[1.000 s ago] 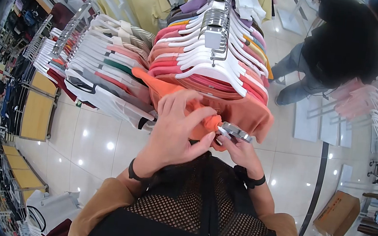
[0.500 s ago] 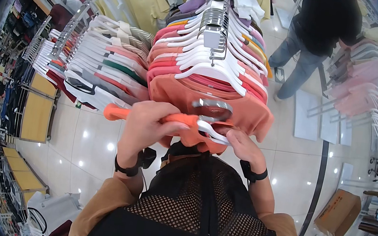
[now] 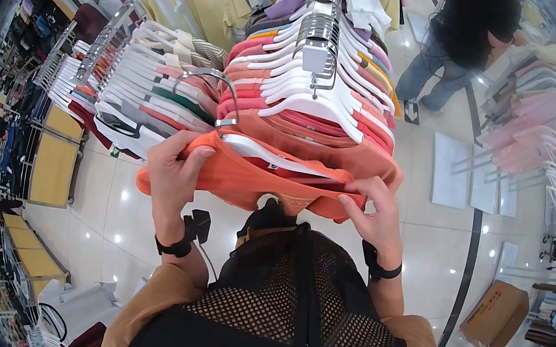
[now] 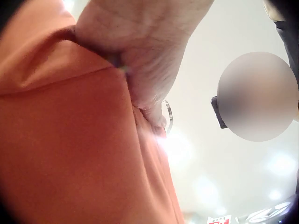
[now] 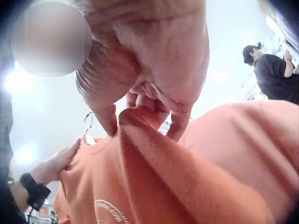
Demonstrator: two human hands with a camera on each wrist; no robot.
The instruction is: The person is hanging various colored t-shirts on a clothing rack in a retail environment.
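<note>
An orange T-shirt (image 3: 235,176) is stretched out between both hands in front of the rack, a pale print showing on its front in the right wrist view. Inside its neckline lies a white hanger (image 3: 252,147), its metal hook (image 3: 236,91) standing up at the left. My left hand (image 3: 177,168) grips the shirt at its left shoulder, thumb on top, beside the hook. Fingers and thumb of my right hand (image 3: 378,215) pinch the cloth by the neckline's right end, a fold of it (image 5: 140,119) bunched between them. The hanger's right end is hidden under the fabric.
Directly behind is a rail of shirts on white hangers (image 3: 309,100), a coral shirt (image 3: 364,160) at its front. Another packed rack (image 3: 169,96) stands to the left. A person in black (image 3: 469,30) is at the upper right. A cardboard box (image 3: 496,318) sits on the floor.
The bunched orange shirt has been spread out sideways. My left hand moved left to its shoulder, my right hand slightly right. The hanger's hook swung up and left. The other person shifted farther back.
</note>
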